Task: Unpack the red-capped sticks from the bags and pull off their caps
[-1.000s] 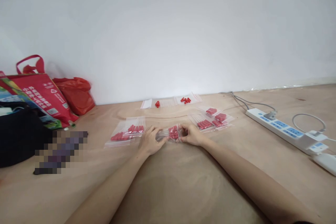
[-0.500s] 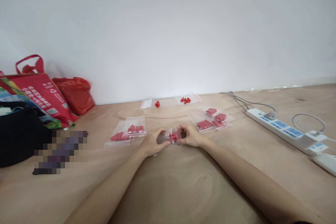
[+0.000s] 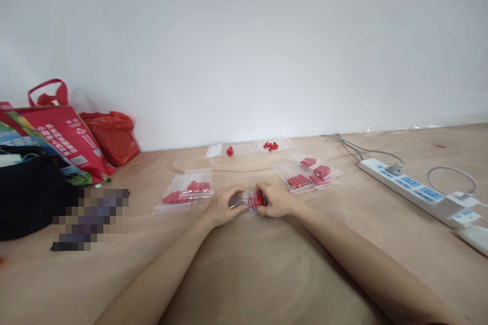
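Above the middle of the table, a small clear plastic bag (image 3: 251,204) with red pieces in its right part is held between my hands. My left hand (image 3: 224,206) curls its thumb and fingers around the bag's left part. My right hand (image 3: 276,200) is closed at its right end, its fingertips over the red pieces, which they partly hide. To the left lie clear zip bags (image 3: 199,186) of red-ended sticks. On the right rests another group of such bags (image 3: 299,181), overlapping one another.
Along the wall lie loose red pieces (image 3: 271,146), another small red pile (image 3: 230,151) and a white slip (image 3: 215,150). A white power strip (image 3: 409,185) with cables runs along the right. Red bags (image 3: 112,134) and a black cloth item (image 3: 32,198) stand left, near a blurred-out dark object (image 3: 91,221).
My right hand's fingers have moved from the bag's right edge inward over the red pieces. My left hand stays around the bag's left part. The view has shifted slightly.
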A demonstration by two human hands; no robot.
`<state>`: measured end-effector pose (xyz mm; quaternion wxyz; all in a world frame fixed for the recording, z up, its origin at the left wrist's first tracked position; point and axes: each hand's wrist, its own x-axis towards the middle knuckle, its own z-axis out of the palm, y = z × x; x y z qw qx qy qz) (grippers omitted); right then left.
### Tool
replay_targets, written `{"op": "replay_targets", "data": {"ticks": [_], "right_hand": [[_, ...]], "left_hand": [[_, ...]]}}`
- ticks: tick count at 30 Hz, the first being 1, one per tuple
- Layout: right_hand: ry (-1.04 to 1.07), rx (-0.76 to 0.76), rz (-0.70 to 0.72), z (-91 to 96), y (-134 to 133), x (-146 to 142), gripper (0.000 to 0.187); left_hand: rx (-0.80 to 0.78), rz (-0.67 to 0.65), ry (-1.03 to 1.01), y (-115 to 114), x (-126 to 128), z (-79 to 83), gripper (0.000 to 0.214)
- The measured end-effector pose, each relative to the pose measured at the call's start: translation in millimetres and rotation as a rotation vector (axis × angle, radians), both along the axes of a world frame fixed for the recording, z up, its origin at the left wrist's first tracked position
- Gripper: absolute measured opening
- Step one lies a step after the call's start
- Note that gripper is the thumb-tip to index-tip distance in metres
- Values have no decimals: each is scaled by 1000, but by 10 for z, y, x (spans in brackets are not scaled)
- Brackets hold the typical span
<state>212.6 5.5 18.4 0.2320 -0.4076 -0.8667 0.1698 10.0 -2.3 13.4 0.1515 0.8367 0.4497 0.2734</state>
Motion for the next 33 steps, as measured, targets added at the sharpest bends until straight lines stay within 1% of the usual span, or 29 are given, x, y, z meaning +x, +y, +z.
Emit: {"op": "replay_targets", "data": {"ticks": [2, 3, 7, 11, 13, 14, 17, 20, 22, 25, 27, 29, 33], "right_hand": [[-16, 31, 23, -13, 4, -1, 29], [-11, 19, 38, -21, 9, -2, 30], [51, -100, 50, -35, 41, 11, 23], [169, -108, 10, -27, 110, 77, 14], [266, -198, 18, -40, 158, 122, 14], [308, -263, 25, -54, 181, 144, 17], [416, -431, 21, -114, 225, 183, 34], [549, -522, 19, -178, 227, 173, 50], [616, -553, 53, -213, 223, 144, 48], [677, -587, 68, -243, 232, 104, 34], [706, -632, 14, -229, 250, 108, 33], [717, -689, -46, -174, 274, 160, 34], [707, -744, -104, 8, 337, 418, 29]], "left_hand": [[0, 1, 3, 3, -1, -2, 34], [1, 2, 3, 4, -2, -3, 33], [-10, -4, 0, 19, -11, -19, 34], [-11, 24, -6, 39, -31, -47, 35], [-10, 36, -16, 43, -37, -52, 35], [-9, 40, -20, 43, -39, -51, 35], [9, 54, -16, 40, -35, -38, 39], [31, 51, -4, 39, -31, -28, 40], [40, 46, 3, 40, -33, -28, 42], [58, 33, 11, 40, -40, -30, 50], [67, 6, 22, 36, -43, -26, 55], [63, -28, 34, 31, -43, -17, 56], [36, -78, 56, 32, -42, -10, 50]]}}
